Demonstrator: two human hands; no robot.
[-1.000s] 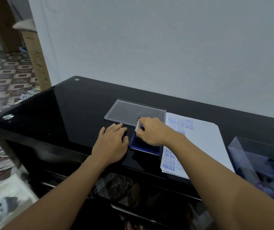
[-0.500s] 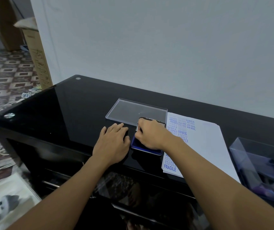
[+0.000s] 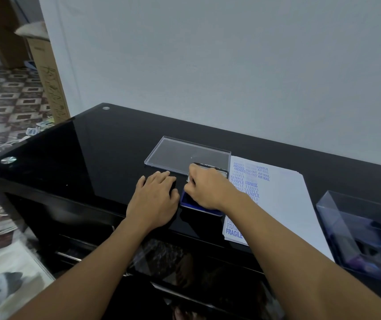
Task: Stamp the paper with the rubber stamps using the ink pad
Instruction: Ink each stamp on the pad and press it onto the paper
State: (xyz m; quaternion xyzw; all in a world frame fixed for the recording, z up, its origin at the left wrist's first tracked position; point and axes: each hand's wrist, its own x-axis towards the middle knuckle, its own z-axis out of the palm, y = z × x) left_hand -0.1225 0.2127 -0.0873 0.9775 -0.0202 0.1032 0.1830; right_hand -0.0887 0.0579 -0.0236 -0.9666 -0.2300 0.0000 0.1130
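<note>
The right hand point(image 3: 204, 192) curls over the blue rectangular ink pad point(image 3: 187, 200), pinching a small pale rubber stamp point(image 3: 190, 178) that is mostly hidden. The left hand point(image 3: 155, 199) lies spread flat on the glossy black surface point(image 3: 97, 158), just beside the pad's left edge. The white, already-stamped paper point(image 3: 284, 195) lies immediately right of the pad, nearest the right hand, so a short sideways carry should serve.

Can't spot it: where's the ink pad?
The ink pad sits mid-view under the right hand, between the left hand and the paper, by the clear lid.
</note>
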